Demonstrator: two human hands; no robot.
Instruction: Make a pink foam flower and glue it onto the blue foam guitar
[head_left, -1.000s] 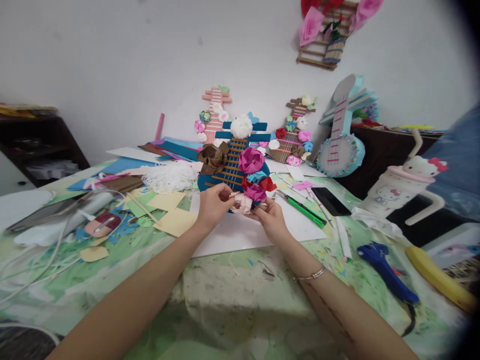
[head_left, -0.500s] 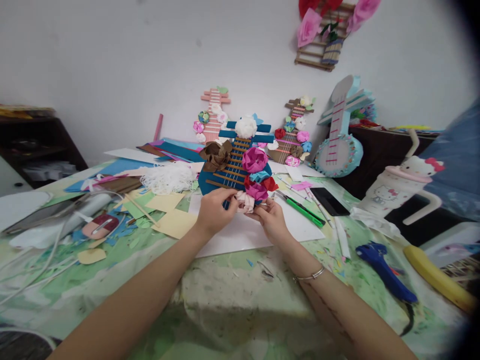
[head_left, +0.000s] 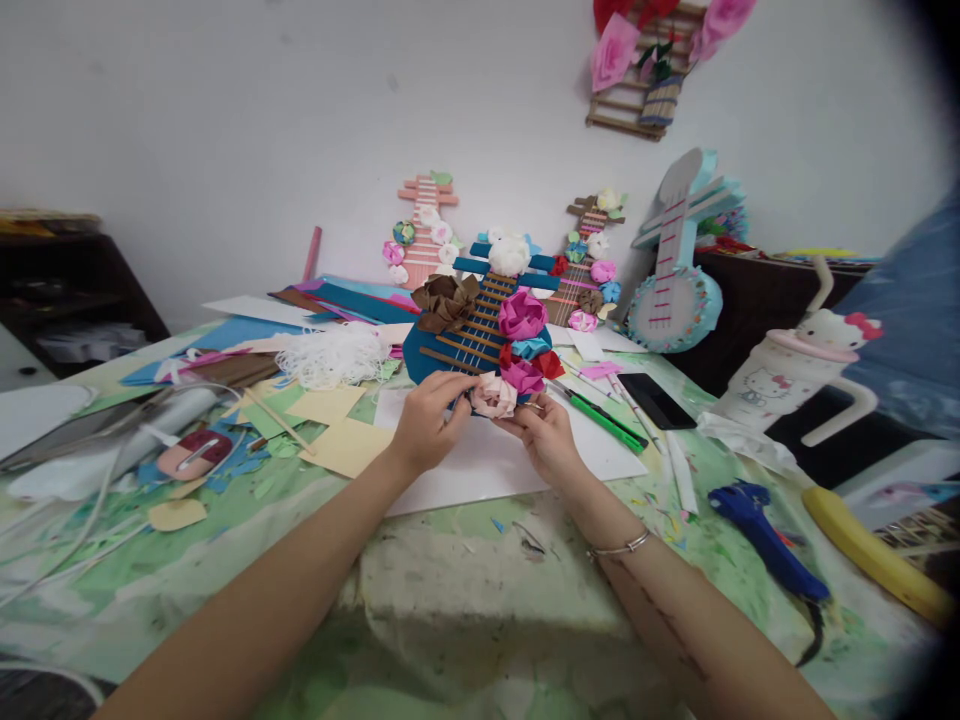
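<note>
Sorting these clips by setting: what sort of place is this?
Probably a craft workspace, judging by the blue glue gun, the green utility knife and the flower-trimmed blue pipa-like model.

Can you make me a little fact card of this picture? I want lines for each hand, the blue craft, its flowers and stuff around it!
Left hand: at the lower edge of the blue craft
Right hand: holds its lower right
Blue craft: guitar-like, tilted
Flowers: pale pink flower between the hands; brown flower; white flower near the top
To the right: green cutter, black phone, blue glue gun
To the left: white stringy pile
</note>
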